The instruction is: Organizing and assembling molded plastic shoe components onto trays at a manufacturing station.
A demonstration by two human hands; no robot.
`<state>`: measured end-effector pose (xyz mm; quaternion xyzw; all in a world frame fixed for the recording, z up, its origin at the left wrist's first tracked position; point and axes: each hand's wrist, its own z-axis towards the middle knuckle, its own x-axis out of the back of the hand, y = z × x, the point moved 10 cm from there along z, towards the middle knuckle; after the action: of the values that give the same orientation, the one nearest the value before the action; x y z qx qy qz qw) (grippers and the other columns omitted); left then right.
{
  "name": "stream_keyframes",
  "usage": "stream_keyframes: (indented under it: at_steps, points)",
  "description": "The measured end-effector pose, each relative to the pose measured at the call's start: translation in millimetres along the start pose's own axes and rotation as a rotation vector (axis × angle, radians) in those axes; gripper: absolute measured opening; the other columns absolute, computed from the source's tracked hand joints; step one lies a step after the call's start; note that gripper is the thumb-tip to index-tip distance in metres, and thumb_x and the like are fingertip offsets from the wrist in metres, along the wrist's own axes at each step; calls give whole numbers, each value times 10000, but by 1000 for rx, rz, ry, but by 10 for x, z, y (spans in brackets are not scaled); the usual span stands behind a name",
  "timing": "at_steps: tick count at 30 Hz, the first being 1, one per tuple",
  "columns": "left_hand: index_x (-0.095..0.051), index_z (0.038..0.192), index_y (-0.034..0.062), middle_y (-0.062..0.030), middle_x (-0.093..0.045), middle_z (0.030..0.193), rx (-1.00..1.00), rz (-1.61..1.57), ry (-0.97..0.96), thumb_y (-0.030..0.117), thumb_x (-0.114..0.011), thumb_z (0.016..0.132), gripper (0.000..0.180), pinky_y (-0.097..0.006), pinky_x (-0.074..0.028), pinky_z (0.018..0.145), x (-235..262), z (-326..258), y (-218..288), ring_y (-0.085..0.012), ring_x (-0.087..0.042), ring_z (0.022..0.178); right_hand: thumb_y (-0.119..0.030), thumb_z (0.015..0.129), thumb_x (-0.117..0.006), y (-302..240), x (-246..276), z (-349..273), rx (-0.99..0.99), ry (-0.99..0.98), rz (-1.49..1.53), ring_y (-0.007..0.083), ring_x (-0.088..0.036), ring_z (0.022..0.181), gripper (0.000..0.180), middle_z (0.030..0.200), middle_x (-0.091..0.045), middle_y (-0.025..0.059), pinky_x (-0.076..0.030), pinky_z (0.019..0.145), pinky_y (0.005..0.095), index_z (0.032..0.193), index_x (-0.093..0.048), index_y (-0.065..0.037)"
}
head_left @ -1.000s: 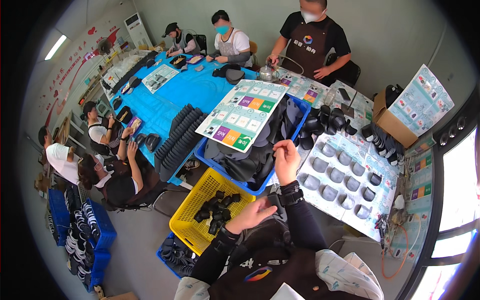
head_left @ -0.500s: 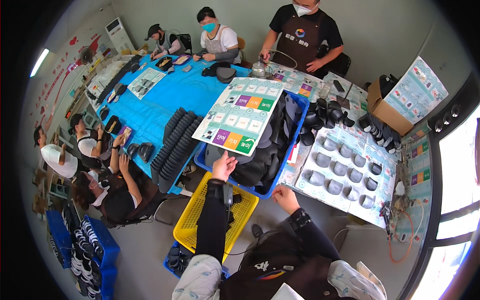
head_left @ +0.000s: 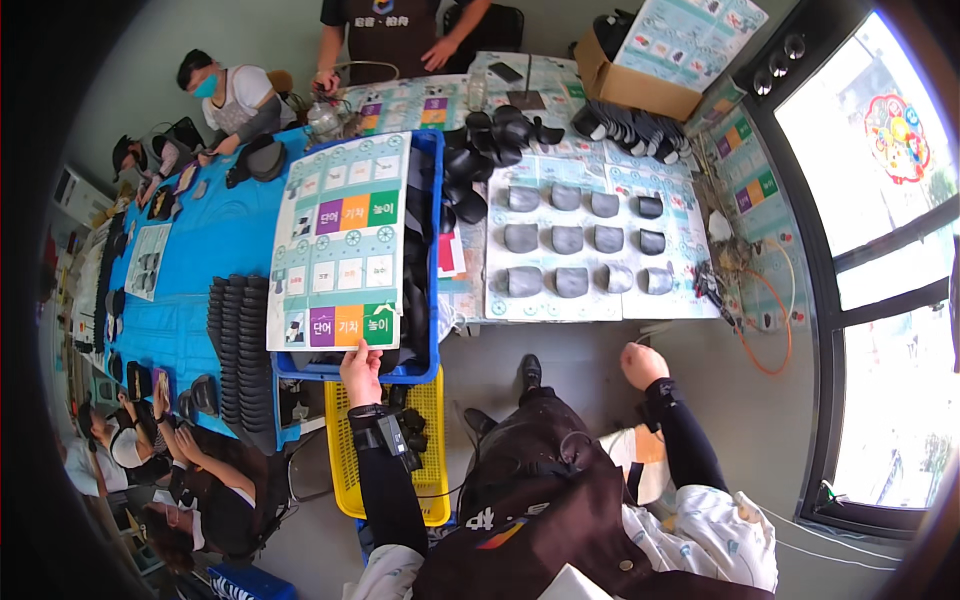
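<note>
My left hand (head_left: 361, 375) pinches the lower edge of a large printed board (head_left: 340, 260), thumb on top. The board has pale green panels and coloured squares. It lies over a blue crate (head_left: 432, 300), whose dark curved pieces (head_left: 412, 330) show beside it. My right hand (head_left: 643, 366) is curled in the air in front of the right table, touching nothing I can see; whether anything is inside the fingers is hidden. Nearest to it on that table, dark grey curved pads (head_left: 572, 283) lie in rows on another printed board (head_left: 600, 310).
A yellow basket (head_left: 343, 480) stands below the blue crate. Stacked dark pieces (head_left: 240, 340) line the blue-covered table (head_left: 190, 310) at left, where several people sit. Across the table stands a person in an apron (head_left: 390, 40). A cardboard box (head_left: 630, 85) sits at the back right.
My view has swung to the right. My right hand has moved away from the blue crate's corner toward the right. My left hand has come onto the board's lower edge.
</note>
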<state>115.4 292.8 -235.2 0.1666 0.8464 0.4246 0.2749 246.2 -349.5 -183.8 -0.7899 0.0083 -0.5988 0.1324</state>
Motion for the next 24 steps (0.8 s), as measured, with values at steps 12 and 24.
stream_keyframes:
  at_steps: [12,24]
  points:
    - [-334,1505,-134,-294,-548,1346,-779,1397,-114,573,-825,791,1118,-494,-398,1115,-2862,-1195,-925,-425,-521,1305,-363,795,-820,-311,-337,1085,-298,210,287,451,-509,1255,833,1313,-532,281,-471,1045,494,1398,-449,76]
    - [-138,1607,-82,-263,-479,1402,-70,1892,20,632,-825,730,1324,-687,-284,1163,-3921,-168,-2300,-392,-444,1361,-304,759,-798,-299,-343,1775,-272,135,401,463,-462,1298,886,1381,-473,293,-415,1107,509,1436,-401,108]
